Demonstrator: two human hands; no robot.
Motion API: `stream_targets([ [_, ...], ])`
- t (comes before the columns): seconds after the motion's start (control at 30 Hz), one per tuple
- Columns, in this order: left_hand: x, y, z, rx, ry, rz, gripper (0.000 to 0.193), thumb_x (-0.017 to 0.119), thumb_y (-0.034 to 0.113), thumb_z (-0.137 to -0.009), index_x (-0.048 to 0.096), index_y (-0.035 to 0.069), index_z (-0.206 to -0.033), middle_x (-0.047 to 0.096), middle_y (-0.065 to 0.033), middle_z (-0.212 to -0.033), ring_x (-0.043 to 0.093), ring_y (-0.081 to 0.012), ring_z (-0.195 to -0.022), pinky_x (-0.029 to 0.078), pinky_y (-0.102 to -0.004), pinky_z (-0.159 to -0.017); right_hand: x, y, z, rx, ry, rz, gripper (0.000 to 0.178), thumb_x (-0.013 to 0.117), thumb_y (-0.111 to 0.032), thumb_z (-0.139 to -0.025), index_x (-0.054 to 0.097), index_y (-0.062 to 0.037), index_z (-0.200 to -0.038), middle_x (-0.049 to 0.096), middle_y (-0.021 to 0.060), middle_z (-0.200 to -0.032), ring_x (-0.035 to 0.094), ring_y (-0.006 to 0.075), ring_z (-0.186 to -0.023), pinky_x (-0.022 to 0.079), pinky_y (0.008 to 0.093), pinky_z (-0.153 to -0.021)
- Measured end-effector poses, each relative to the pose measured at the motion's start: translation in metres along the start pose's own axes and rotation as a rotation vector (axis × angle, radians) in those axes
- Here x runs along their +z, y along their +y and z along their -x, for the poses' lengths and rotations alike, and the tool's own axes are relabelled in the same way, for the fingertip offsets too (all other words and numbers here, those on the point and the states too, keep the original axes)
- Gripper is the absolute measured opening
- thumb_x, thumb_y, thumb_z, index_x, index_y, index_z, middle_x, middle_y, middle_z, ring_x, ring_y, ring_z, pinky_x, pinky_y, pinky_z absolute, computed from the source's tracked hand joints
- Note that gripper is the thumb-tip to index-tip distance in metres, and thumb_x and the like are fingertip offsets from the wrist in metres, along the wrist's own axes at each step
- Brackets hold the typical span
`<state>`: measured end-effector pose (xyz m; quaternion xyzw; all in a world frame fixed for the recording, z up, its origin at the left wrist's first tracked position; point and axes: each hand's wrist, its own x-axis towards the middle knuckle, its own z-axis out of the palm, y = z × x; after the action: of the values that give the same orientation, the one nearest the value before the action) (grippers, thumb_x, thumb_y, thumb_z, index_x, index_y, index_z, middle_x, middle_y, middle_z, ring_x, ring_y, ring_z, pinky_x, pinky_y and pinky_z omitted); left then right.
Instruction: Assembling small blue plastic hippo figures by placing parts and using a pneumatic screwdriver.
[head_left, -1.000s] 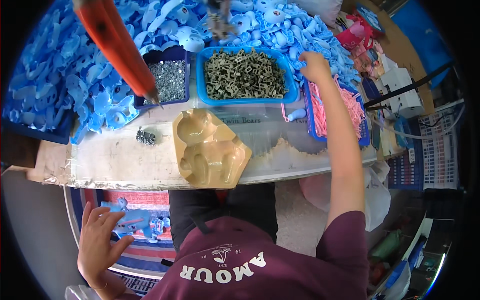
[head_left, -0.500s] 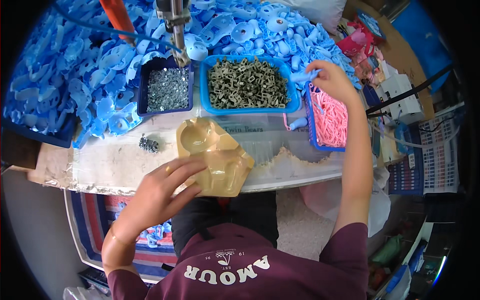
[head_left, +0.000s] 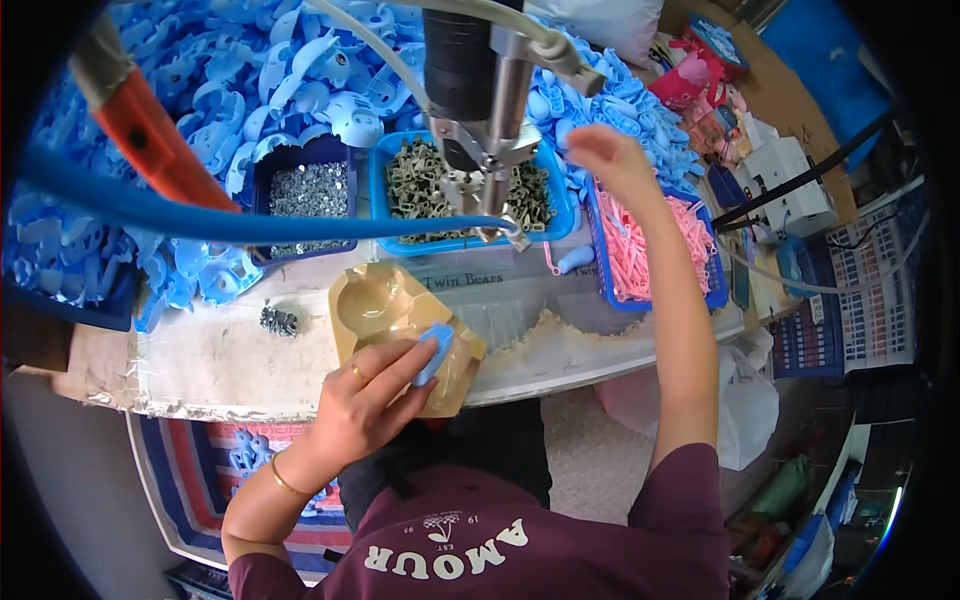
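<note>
My left hand [head_left: 375, 400] grips a small light-blue plastic piece [head_left: 437, 352] between thumb and fingers. It holds the piece over the right part of a tan moulded fixture [head_left: 365, 310] with shaped hollows, at the table's near edge. My right hand [head_left: 612, 165] is stretched far forward, beside the heap of blue plastic parts [head_left: 640, 120] and above the blue basket of pink strips [head_left: 640, 250]. Its fingers are bent and slightly blurred; whether they hold anything cannot be made out.
A metal-tipped tool [head_left: 490, 180] hangs over the blue tray of dark metal clips [head_left: 410, 180]. A blue hose [head_left: 250, 222] and an orange tube [head_left: 165, 145] cross the left side. Left are a navy tray of small silvery pieces [head_left: 305, 195] and a little dark metal cluster [head_left: 279, 320].
The blue piece in my right hand is gone from view there, and my left hand now holds one over the fixture. My right hand sits farther left. The hanging tool looks larger and nearer.
</note>
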<state>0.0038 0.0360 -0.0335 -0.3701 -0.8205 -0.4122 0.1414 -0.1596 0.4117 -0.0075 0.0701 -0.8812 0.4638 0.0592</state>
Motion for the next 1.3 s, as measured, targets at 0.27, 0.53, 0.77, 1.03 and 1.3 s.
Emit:
stream_targets([
  [0.27,-0.006,0.0,0.016,-0.014,-0.024,-0.021,0.051,0.078,-0.001,-0.072,0.065,0.006,-0.121,0.064,-0.0098,-0.106,0.066,-0.0272,-0.084,0.056,-0.0361,-0.07,-0.032,0.061,-0.057,-0.185,0.362,0.97,0.049,0.067,0.0,-0.073,0.063,-0.0105,-0.12,0.066,0.0144,-0.112,0.062,0.0334,-0.106,0.05,0.0421,-0.091],
  [0.53,-0.005,-0.004,0.03,-0.067,-0.031,-0.02,0.049,0.077,-0.001,-0.071,0.066,0.006,-0.118,0.065,-0.0107,-0.106,0.066,-0.028,-0.083,0.055,-0.0359,-0.07,-0.08,0.089,-0.051,-0.058,0.187,0.748,0.057,0.07,-0.002,-0.073,0.059,-0.0134,-0.128,0.066,0.0154,-0.12,0.061,0.0338,-0.114,0.048,0.0409,-0.095],
  [0.77,-0.011,-0.005,0.03,-0.071,-0.028,-0.06,0.05,0.078,-0.001,-0.07,0.067,0.007,-0.118,0.064,-0.0097,-0.107,0.066,-0.0272,-0.083,0.055,-0.0359,-0.07,-0.113,0.113,-0.044,-0.014,0.533,0.741,0.042,0.066,-0.001,-0.073,0.065,-0.0084,-0.115,0.068,0.0181,-0.114,0.064,0.036,-0.107,0.05,0.0429,-0.092],
  [1.03,-0.012,0.001,0.035,-0.084,-0.048,-0.099,0.049,0.078,-0.004,-0.069,0.068,0.007,-0.115,0.066,-0.0109,-0.106,0.066,-0.0273,-0.088,0.055,-0.0353,-0.073,-0.065,0.075,-0.052,-0.008,0.223,0.601,0.021,0.07,-0.01,-0.077,0.072,-0.0062,-0.098,0.069,0.0139,-0.102,0.065,0.0319,-0.1,0.051,0.041,-0.087],
  [1.3,-0.003,0.005,0.031,-0.017,-0.059,-0.084,0.048,0.078,0.002,-0.071,0.068,0.009,-0.117,0.064,-0.0089,-0.106,0.066,-0.0262,-0.082,0.056,-0.0349,-0.068,-0.037,0.072,-0.06,-0.195,0.089,0.998,0.024,0.077,-0.019,-0.069,0.074,-0.0134,-0.093,0.067,0.0099,-0.097,0.064,0.0312,-0.091,0.053,0.0411,-0.082],
])
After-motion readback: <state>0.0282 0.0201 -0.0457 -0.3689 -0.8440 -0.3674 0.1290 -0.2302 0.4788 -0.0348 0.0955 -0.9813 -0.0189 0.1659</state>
